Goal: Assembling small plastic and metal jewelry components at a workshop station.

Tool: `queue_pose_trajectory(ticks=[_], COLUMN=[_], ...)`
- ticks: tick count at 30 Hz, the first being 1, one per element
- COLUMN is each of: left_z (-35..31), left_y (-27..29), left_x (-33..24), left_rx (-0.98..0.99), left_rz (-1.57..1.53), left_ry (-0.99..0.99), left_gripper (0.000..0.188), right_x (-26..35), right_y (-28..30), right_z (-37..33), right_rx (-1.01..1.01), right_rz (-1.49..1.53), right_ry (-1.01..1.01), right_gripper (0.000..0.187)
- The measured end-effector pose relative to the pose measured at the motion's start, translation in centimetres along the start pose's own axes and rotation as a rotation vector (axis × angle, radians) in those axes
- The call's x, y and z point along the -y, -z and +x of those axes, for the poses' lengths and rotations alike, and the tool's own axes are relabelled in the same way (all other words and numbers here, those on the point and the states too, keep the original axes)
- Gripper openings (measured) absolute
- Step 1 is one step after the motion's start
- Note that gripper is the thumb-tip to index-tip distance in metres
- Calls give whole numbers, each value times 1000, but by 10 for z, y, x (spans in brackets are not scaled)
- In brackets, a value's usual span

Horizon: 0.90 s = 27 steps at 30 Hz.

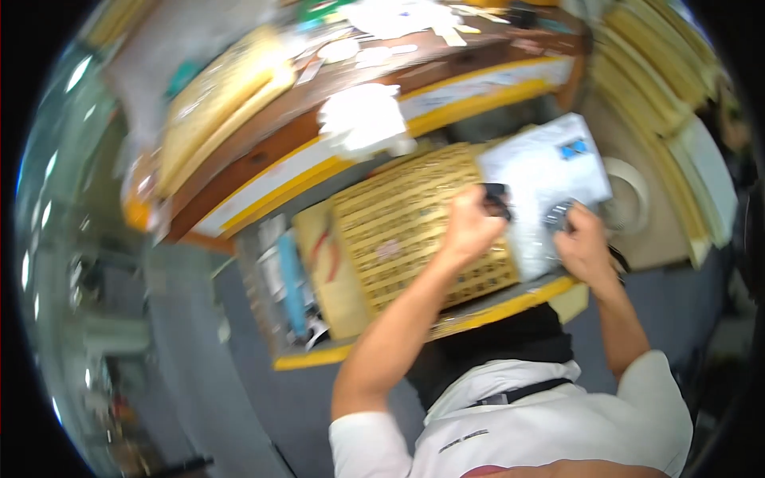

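Note:
My left hand (470, 227) is closed on a small black object (496, 199) whose kind I cannot make out through the blur. It is over the right part of a gold-coloured tray (414, 211) with rows of small slots. To the right, my right hand (586, 245) has its fingers bent together around a small dark grey, roundish object (558, 213), also too smeared to name. Beneath that hand lies a white sheet or packet (550, 171) with a blue mark, beside the tray. The tray and sheet rest in a pulled-out drawer with a yellow front edge (510, 307).
A wooden desk (263, 159) with a yellow-and-white edge strip stands beyond the drawer, papers scattered on top. A very bright white shape (362, 119) hangs before it. Blue and white packets (291, 279) fill the drawer's left end. On the right are a white ring (625, 195) and stacked yellowish boards (645, 88).

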<state>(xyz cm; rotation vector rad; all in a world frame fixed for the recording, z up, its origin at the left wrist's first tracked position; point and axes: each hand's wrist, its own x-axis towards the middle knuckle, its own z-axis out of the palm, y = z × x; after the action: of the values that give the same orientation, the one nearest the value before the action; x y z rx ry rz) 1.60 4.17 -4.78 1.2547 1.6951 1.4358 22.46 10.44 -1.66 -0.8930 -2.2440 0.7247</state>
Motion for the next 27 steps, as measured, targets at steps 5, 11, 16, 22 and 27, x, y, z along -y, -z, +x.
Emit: queue_pose_trajectory(ticks=[5,11,16,22,27], left_z=[4,-3,-8,-6,-6], left_y=[-7,-3,1,8,12], left_x=[-24,-33,-42,-49,-48], left_rx=[46,31,52,76,47], left_rz=[-128,-394,-513,-654,-750], left_ry=[97,109,109,154,100], left_gripper=[18,17,12,19,22], right_x=[-22,-21,-16,10,35], right_y=[13,23,28,11,-20], right_z=[-27,-32,-23,-4,34], right_rx=[-205,-442,-509,-380,-262], right_rz=[367,375,263,554,731], right_ry=[-200,-100,-59,139,-28], right_gripper=[19,22,23,24,30])
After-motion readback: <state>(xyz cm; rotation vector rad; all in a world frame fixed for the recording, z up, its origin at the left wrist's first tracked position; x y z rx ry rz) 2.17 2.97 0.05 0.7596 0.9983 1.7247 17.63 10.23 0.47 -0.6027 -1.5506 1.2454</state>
